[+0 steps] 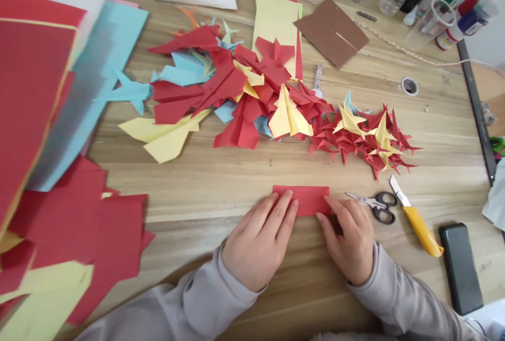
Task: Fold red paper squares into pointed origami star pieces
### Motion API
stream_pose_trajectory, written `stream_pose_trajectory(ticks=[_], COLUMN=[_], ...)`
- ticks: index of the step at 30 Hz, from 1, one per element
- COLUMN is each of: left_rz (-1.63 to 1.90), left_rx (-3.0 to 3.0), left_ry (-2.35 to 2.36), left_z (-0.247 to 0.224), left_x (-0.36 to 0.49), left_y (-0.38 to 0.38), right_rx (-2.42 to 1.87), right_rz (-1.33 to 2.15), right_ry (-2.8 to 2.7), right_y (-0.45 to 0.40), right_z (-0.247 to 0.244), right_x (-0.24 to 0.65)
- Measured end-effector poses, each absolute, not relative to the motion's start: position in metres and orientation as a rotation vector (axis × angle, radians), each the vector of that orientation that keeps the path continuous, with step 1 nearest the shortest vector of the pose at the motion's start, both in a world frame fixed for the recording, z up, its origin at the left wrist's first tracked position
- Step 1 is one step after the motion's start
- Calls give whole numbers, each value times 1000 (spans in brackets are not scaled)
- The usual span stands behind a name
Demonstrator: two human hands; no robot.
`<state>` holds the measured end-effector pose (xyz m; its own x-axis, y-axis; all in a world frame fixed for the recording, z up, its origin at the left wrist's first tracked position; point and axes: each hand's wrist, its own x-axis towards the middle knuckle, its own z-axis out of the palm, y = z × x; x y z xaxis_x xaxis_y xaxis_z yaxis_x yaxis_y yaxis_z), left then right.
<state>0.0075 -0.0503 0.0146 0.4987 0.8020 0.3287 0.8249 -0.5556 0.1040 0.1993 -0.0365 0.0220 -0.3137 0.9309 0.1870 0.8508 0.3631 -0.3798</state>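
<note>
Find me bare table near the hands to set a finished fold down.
Bare wooden tabletop runs below the spiky folded red paper pile, above the red paper strip, and extends left to loose red sheets. Crowded: right of the right hand, with steel scissors, yellow cutter, black phone.

No wording can be read with certainty. Up and to the right of the roll of tape (pixel 409 86), the paint bottles (pixel 469 14) carry printed labels, too small and blurred to read. Just right of the roll, faint marks (pixel 445 79) on the bench (pixel 205 183) may be digits, perhaps "16"; I cannot tell.
</note>
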Motion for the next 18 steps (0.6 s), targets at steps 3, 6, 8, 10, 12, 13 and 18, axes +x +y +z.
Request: stream_pose_trajectory(ticks=[3, 6, 8, 10, 12, 13, 18], left_rz=[-533, -537, -537, -543, -550, -550, -546], left_rx=[-2667, -2660, -2660, -2668, -2675, -2676, -2673], left_ry=[-1443, -1441, -1439, -1437, -1438, -1438, -1457], left_z=[15, 15, 14, 13, 13, 13, 15], left_x=[7, 7, 7, 7, 7, 6, 7], left_y=[-50, -51, -51, -51, -51, -51, -50], right_rx=[-1564, -1574, -1576, -1569, -1570, -1573, -1576], right_rz=[308, 320, 321, 319, 320, 320, 307], right_ry=[-2255, -2249, -2244, -2242, -2243, -2244, -2256], right_y=[-36, -36, -36, -36, -36, -36, -36], right_z=[22, 22, 22, 22, 22, 23, 22], right_x=[199, 199, 199, 199, 199, 199, 199])
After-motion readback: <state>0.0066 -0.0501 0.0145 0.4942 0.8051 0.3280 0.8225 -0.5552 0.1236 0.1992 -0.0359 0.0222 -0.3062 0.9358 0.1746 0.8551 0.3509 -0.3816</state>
